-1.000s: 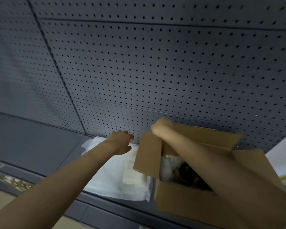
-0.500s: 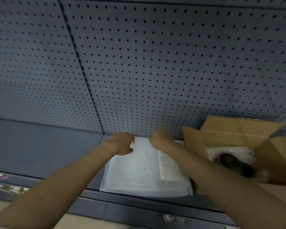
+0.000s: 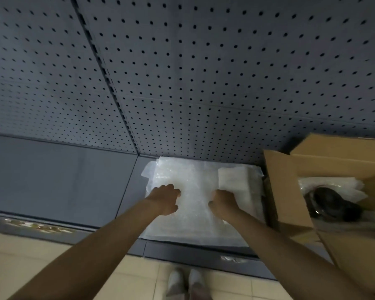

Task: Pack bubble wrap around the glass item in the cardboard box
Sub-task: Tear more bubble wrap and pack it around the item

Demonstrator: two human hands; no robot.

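Two pale shoes (image 3: pixel 187 281) stand nearest, on the beige tiled floor (image 3: pixel 26 263) at the bottom edge of the view. Beyond them runs the dark grey front lip of a metal shelf (image 3: pixel 59 180), with blurred price labels along it.

Two bare forearms reach forward over that lip. The left hand (image 3: pixel 164 199) rests knuckles-up on the stack of clear bubble wrap sheets (image 3: pixel 193 204), fingers curled onto the top sheet. The right hand (image 3: pixel 222 202) lies just beside it, fingers likewise bent onto the wrap; whether either hand has actually pinched a sheet cannot be told. The stack lies flat on the shelf, its near edge close to the lip. A narrower folded white sheet (image 3: pixel 236 182) sits on the stack's right portion, touching the right hand's far side.

Just right of the stack stands the open brown cardboard box (image 3: pixel 288 191), its flaps raised, the left flap against the stack's edge. Inside it lies the dark glass item (image 3: pixel 329 202), rounded and partly hidden by the box wall, with white bubble wrap (image 3: pixel 333 186) already tucked behind it and around its far side.

Farthest back, a dark grey perforated metal backboard (image 3: pixel 204 72) rises from the shelf, split by a vertical slotted upright (image 3: pixel 108 83).
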